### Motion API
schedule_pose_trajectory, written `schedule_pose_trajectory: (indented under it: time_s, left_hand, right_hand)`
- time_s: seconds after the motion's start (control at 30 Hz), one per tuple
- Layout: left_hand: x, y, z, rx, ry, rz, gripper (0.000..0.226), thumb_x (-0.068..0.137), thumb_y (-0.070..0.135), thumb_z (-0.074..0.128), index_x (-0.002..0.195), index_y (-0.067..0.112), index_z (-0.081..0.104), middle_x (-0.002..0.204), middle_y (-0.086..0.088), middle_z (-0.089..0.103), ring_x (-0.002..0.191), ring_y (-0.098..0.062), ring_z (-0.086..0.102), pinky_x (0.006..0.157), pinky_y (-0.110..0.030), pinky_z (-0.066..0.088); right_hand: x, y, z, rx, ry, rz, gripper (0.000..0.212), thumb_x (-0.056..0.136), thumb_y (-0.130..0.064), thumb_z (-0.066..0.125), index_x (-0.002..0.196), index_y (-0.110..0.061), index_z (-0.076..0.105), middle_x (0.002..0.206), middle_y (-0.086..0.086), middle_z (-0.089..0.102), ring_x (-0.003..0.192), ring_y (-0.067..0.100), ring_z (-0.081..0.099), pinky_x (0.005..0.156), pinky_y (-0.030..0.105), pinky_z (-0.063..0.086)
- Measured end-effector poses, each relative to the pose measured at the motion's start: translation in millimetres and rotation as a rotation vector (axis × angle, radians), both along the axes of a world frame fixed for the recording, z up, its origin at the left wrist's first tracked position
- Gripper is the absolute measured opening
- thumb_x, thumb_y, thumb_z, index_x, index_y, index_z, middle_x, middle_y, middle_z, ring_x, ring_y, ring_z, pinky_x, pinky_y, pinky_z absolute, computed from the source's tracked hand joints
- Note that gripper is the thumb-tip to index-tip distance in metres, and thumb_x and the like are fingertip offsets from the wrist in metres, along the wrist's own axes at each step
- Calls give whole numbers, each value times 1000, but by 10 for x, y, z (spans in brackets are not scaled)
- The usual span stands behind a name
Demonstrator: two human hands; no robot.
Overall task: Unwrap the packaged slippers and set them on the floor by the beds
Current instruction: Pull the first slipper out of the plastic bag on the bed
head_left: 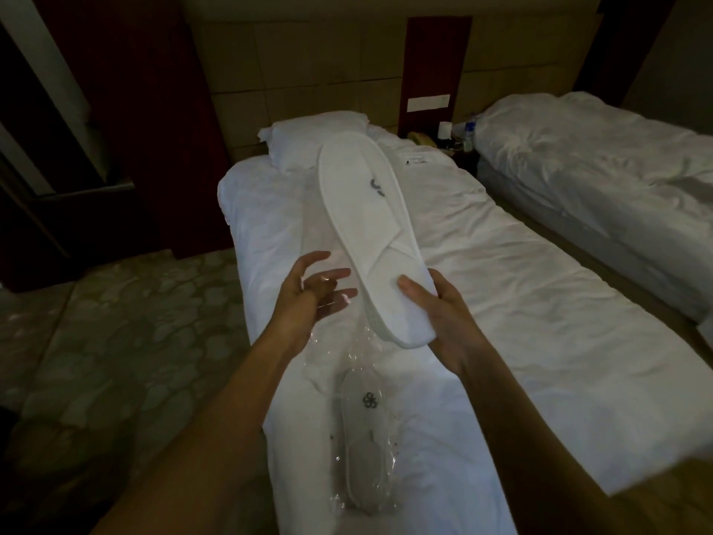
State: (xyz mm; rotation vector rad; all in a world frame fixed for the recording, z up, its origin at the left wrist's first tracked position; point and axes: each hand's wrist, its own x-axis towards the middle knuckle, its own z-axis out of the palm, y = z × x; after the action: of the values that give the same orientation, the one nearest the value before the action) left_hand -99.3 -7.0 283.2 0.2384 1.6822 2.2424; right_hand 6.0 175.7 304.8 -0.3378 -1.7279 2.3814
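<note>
slippers point(370, 233), flat white fabric, pinched by right hand point(443, 314) over crinkly plastic point(362, 449).

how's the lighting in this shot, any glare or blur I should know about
Head view: dim room, with the white bed and the held slipper brightest; glints on the clear plastic wrap; left hand slightly motion-blurred, right hand sharper; wide-angle bending at the edges.

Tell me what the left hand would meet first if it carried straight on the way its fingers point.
Probably the white slipper held in the right hand. The left hand is open, fingers aimed right toward its edge, a small gap between them. Depth is unclear from this one view.
</note>
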Motion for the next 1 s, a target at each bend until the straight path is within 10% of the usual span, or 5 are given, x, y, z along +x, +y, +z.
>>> schedule_pose_trajectory:
  time_s: [1.0]
  left_hand:
    - [373, 31, -1057, -175, -115, -15, 41, 96, 24, 58, 135, 32, 47, 99, 3, 77, 84, -20, 75, 66, -22, 57]
  right_hand:
    - [-9, -144, -1015, -28, -230, -194, 32, 86, -27, 71, 114, -19, 58, 118, 6, 65, 108, 29, 63, 88, 50, 58]
